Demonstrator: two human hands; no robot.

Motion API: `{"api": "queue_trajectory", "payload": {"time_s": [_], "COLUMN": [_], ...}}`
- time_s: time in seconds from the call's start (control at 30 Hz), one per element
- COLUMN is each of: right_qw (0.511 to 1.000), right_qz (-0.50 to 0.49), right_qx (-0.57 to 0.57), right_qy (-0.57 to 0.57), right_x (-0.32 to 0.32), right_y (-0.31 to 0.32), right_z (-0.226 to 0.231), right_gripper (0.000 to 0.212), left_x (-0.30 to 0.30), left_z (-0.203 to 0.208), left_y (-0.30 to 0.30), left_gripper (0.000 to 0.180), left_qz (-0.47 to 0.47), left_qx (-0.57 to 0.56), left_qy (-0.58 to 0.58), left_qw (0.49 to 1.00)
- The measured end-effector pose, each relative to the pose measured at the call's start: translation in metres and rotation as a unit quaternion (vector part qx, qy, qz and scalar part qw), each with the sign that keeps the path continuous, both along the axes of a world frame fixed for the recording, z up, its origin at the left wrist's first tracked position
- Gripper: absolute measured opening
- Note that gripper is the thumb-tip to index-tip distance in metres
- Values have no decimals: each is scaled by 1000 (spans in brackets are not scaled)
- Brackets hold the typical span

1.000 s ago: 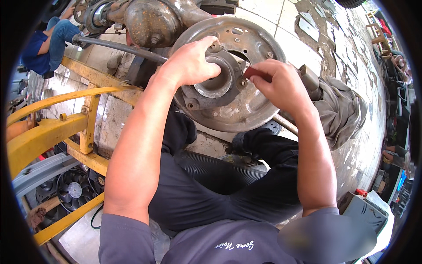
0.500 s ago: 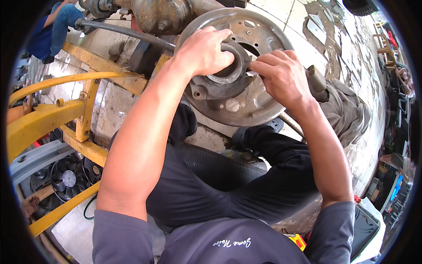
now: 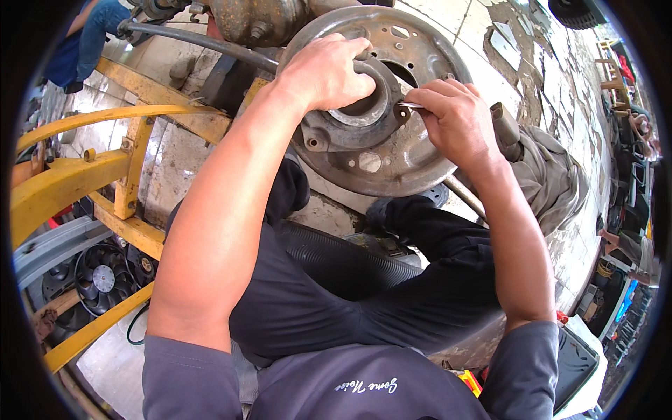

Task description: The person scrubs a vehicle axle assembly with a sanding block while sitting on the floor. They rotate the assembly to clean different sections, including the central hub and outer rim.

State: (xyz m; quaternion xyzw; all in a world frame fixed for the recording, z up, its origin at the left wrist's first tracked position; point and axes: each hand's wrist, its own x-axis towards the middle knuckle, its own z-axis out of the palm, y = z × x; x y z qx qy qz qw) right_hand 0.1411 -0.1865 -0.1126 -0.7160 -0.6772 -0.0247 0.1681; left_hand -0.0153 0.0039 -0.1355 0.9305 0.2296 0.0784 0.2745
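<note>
A round, rusty brake backing plate [image 3: 420,150] stands tilted before me, with a grey metal hub flange [image 3: 336,138] and its thick round collar at the centre. My left hand [image 3: 325,73] grips the upper left of the collar, its thumb over the opening and its fingers curled at the far edge. At the flange's right corner, beside a bolt hole, my right hand [image 3: 455,115] pinches a small, thin, pale strip [image 3: 411,105]. The strip's tip touches or nearly touches that corner; the rest is hidden in my fingers, so its kind is unclear.
Behind the plate sits a rusty axle housing [image 3: 255,21] with a metal rod [image 3: 203,45] running left. A yellow metal frame [image 3: 77,185] stands at left, above a black fan [image 3: 103,278]. Grey cloth [image 3: 546,175] lies at right. Another person's leg [image 3: 101,38] shows at far left.
My right hand has shifted slightly, and the strip's tip now lies at the flange's corner hole. My left hand keeps its grip on the collar. The whole view has moved a little.
</note>
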Motion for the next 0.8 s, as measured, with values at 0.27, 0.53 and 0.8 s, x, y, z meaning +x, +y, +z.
{"api": "queue_trajectory", "payload": {"time_s": [0.27,0.53,0.8], "right_qw": [999,987,985], "right_qz": [-9,-58,-41], "right_qx": [-17,-110,-125], "right_qy": [44,98,114], "right_x": [4,13,1], "right_y": [0,-8,6], "right_z": [1,10,16], "right_gripper": [17,15,16], "left_x": [0,-2,0], "left_z": [1,-2,4], "left_y": [0,2,-3], "left_gripper": [61,61,61], "left_qz": [6,5,12], "left_qx": [-9,1,-10], "left_qy": [9,0,8], "left_qw": [1000,1000,1000]}}
